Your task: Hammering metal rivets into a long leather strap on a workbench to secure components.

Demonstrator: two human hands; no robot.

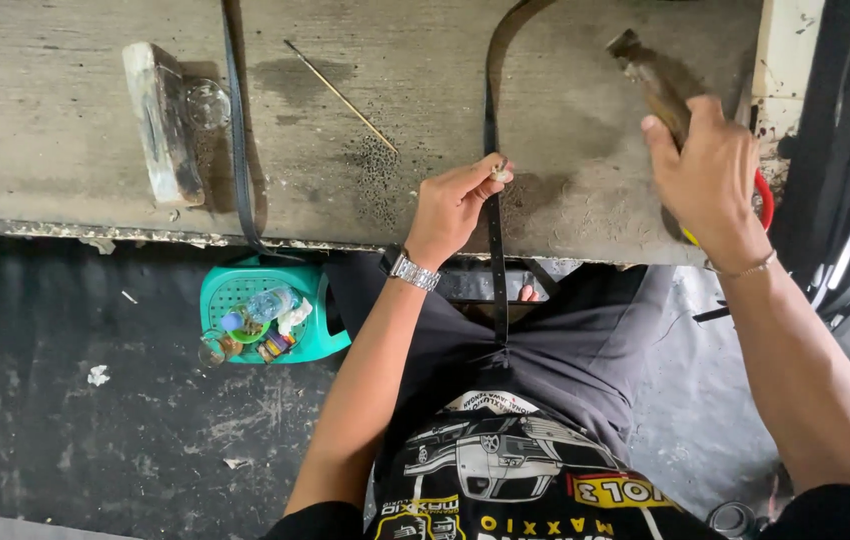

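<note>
Right, my left hand [455,205] pinches a small punch [501,172] upright on the black strap [493,230], which runs across the bench [65,130] and down to my lap. My right hand [710,175] is wrapped round a wooden mallet [650,75], raised. The strap looks limp and light, so I pin it near the punch
</note>
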